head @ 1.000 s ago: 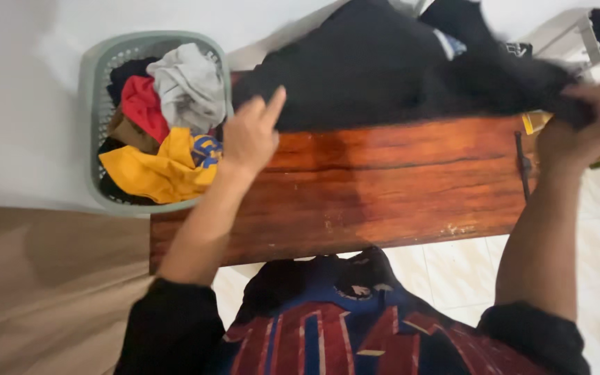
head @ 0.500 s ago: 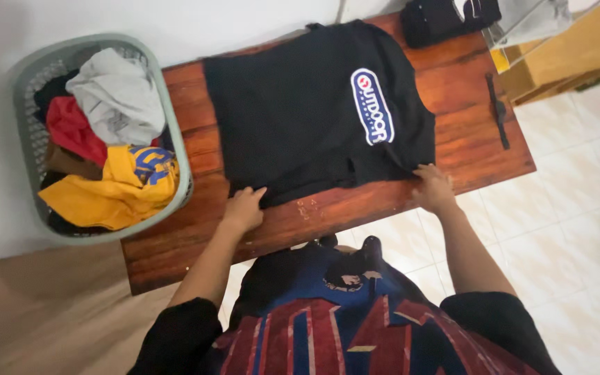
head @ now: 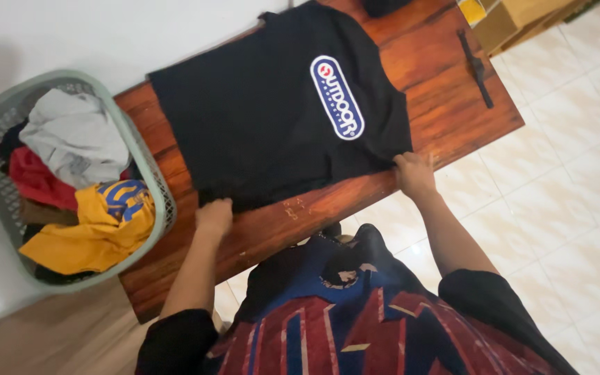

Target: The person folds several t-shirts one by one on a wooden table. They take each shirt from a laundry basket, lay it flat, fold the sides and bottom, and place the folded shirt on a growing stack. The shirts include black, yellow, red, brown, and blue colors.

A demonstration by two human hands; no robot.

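A black T-shirt (head: pixel 272 118) with a blue and white oval logo lies spread flat on a reddish wooden table (head: pixel 446 111). My left hand (head: pixel 214 216) grips the shirt's near edge on the left side, fingers curled on the cloth. My right hand (head: pixel 412 173) pinches the near edge on the right side. Both hands rest at the table's front part, close to my body.
A pale green laundry basket (head: pixel 144 167) stands left of the table, holding grey, red and yellow clothes. A dark strap-like object (head: pixel 476 68) lies on the table's right end. Cardboard boxes (head: pixel 515 17) sit beyond it. White tiled floor lies to the right.
The shirt was held up and bunched over the table's far side a second ago; now it lies flat, and both hands have come to its near edge.
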